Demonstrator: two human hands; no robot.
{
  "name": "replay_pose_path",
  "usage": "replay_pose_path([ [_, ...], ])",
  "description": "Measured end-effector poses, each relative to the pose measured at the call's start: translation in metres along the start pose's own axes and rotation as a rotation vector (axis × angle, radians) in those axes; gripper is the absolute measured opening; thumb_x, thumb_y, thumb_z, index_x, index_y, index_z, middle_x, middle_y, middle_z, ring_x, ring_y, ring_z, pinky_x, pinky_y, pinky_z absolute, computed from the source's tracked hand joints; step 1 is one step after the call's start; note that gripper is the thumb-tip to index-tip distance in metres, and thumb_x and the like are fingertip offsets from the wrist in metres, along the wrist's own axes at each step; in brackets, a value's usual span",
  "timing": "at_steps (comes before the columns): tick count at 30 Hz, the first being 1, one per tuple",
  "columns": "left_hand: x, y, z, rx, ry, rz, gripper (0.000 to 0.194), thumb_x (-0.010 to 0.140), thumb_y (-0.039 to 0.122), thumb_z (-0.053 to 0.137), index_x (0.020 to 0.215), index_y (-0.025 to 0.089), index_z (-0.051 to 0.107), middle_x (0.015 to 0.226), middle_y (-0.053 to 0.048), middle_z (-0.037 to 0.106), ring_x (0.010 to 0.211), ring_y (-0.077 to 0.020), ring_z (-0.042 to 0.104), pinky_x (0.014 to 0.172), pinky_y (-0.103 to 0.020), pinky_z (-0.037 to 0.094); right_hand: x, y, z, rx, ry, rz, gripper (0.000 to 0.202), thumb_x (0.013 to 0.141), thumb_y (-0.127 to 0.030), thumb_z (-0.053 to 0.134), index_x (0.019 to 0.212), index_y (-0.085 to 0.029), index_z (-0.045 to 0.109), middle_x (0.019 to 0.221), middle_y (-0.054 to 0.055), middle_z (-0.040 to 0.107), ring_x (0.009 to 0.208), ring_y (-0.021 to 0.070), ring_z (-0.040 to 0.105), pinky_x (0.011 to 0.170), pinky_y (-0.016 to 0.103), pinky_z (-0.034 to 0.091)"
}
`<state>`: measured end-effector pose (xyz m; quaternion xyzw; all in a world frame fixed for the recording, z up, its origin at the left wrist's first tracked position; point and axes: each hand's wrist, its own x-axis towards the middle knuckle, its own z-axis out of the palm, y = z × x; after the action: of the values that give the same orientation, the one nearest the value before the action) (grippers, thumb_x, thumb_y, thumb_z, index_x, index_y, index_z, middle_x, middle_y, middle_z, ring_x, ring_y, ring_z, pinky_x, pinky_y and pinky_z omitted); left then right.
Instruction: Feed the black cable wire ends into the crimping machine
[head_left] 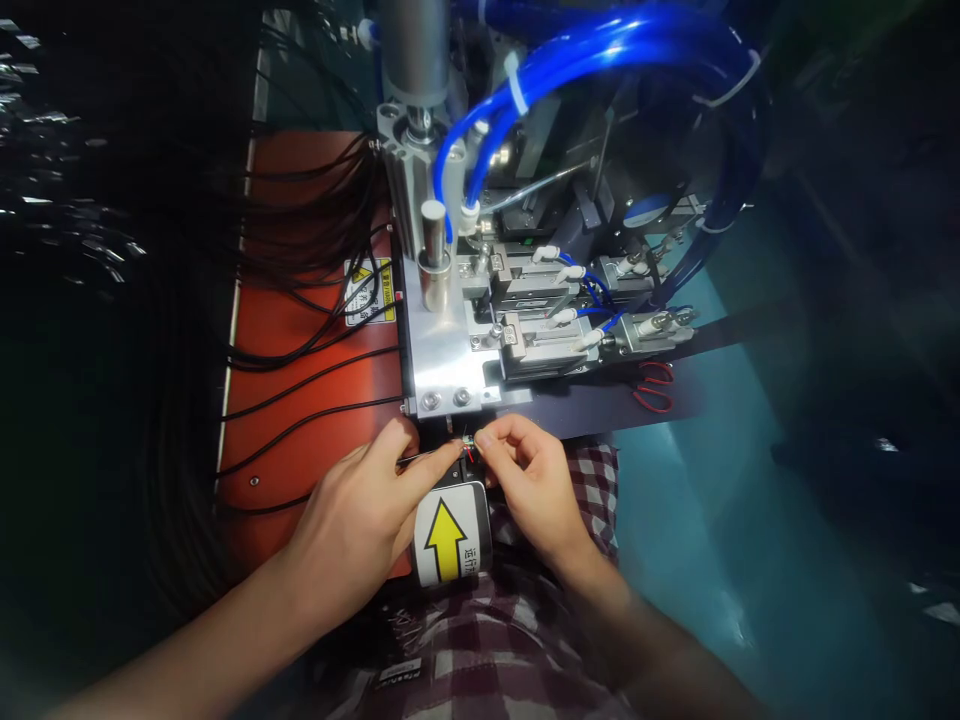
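Note:
My left hand (364, 508) comes in from the lower left, its fingers bent and the index finger reaching to a small metallic part with a red bit (470, 452). From the other side, my right hand (534, 482) pinches at this same small part with thumb and index finger. The part is too small to name, and the fingers partly cover it. Just above both hands is the front edge of a bright metal plate (448, 375) with bolts. A white label with a yellow arrow (448, 540) lies below them on a dark rounded housing.
Black cables (315, 350) run across an orange panel (300, 440) at the left, beside a warning label (369, 292). Pneumatic cylinders (544, 335) and a blue hose bundle (630, 40) stand behind. Red-handled scissors (654, 388) lie at the right on a dark surface.

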<state>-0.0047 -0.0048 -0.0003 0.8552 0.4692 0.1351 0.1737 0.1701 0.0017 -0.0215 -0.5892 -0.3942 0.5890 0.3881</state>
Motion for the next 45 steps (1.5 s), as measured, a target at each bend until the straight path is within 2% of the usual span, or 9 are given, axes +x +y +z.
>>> replay_pose_path([
  [12, 0.0004, 0.0022, -0.0025, 0.021, -0.005, 0.001, 0.039, 0.086, 0.01, 0.041, 0.121, 0.018, 0.058, 0.087, -0.007, 0.048, 0.071, -0.0191, 0.056, 0.055, -0.03, 0.051, 0.0015, 0.0014, -0.0013, -0.001, -0.023, 0.0, 0.019, 0.08, -0.032, 0.06, 0.07, -0.017, 0.053, 0.059, -0.004, 0.048, 0.049, 0.0102, 0.04, 0.046, 0.023, 0.032],
  [18, 0.0027, 0.0044, -0.0015, 0.156, 0.038, 0.062, 0.036, 0.089, 0.013, 0.04, 0.118, 0.017, 0.06, 0.08, -0.006, 0.049, 0.064, -0.0184, 0.054, 0.051, -0.028, 0.047, 0.0014, 0.0015, -0.0012, -0.019, -0.032, -0.007, 0.019, 0.081, -0.032, 0.058, 0.07, -0.017, 0.052, 0.058, -0.004, 0.046, 0.049, 0.0098, 0.038, 0.045, 0.023, 0.03],
  [22, 0.0043, 0.0069, -0.0014, 0.301, 0.074, 0.119, 0.035, 0.088, 0.011, 0.039, 0.116, 0.016, 0.061, 0.075, -0.006, 0.05, 0.058, -0.0188, 0.051, 0.049, -0.029, 0.044, -0.001, 0.0026, 0.0002, -0.117, 0.01, -0.076, 0.018, 0.084, -0.029, 0.055, 0.07, -0.017, 0.052, 0.059, -0.004, 0.047, 0.051, 0.0104, 0.04, 0.047, 0.023, 0.032],
  [28, 0.0069, 0.0095, -0.0038, 0.375, 0.011, 0.115, 0.036, 0.086, 0.01, 0.041, 0.115, 0.018, 0.06, 0.079, -0.008, 0.055, 0.061, -0.0203, 0.052, 0.052, -0.03, 0.043, -0.0052, 0.001, 0.0019, -0.442, 0.109, -0.257, 0.014, 0.086, -0.021, 0.049, 0.073, -0.019, 0.053, 0.069, 0.001, 0.055, 0.062, 0.0146, 0.05, 0.058, 0.026, 0.038],
  [35, 0.0067, 0.0054, -0.0011, 0.339, -0.014, 0.08, 0.039, 0.085, 0.01, 0.043, 0.118, 0.023, 0.058, 0.079, -0.006, 0.056, 0.063, -0.0194, 0.055, 0.054, -0.028, 0.045, -0.0035, 0.0009, 0.0006, -0.514, 0.096, -0.305, 0.014, 0.087, -0.02, 0.047, 0.074, -0.02, 0.052, 0.073, 0.002, 0.056, 0.065, 0.0156, 0.051, 0.061, 0.027, 0.039],
  [39, 0.0075, 0.0067, -0.0022, 0.373, -0.042, 0.078, 0.042, 0.082, 0.007, 0.043, 0.118, 0.024, 0.058, 0.079, -0.007, 0.057, 0.062, -0.0201, 0.057, 0.052, -0.029, 0.046, -0.002, 0.0009, -0.0002, -0.415, 0.043, -0.234, 0.015, 0.087, -0.023, 0.048, 0.073, -0.02, 0.051, 0.067, 0.0, 0.054, 0.06, 0.0141, 0.049, 0.056, 0.025, 0.038],
  [42, 0.0085, 0.009, -0.0037, 0.396, -0.071, 0.064, 0.044, 0.079, 0.005, 0.045, 0.117, 0.023, 0.059, 0.08, -0.008, 0.058, 0.061, -0.0223, 0.057, 0.049, -0.031, 0.046, -0.0006, -0.0024, -0.0005, -0.477, 0.084, -0.242, 0.014, 0.086, -0.023, 0.049, 0.072, -0.019, 0.052, 0.07, 0.001, 0.055, 0.062, 0.0142, 0.049, 0.057, 0.026, 0.038],
  [45, 0.0074, 0.0071, -0.0033, 0.313, -0.027, 0.07, 0.042, 0.081, 0.006, 0.046, 0.118, 0.022, 0.059, 0.084, -0.009, 0.059, 0.065, -0.0235, 0.059, 0.051, -0.032, 0.048, 0.0031, -0.005, -0.0013, -0.304, -0.008, -0.075, 0.016, 0.084, -0.027, 0.051, 0.071, -0.018, 0.052, 0.063, -0.001, 0.053, 0.055, 0.013, 0.05, 0.052, 0.025, 0.038],
])
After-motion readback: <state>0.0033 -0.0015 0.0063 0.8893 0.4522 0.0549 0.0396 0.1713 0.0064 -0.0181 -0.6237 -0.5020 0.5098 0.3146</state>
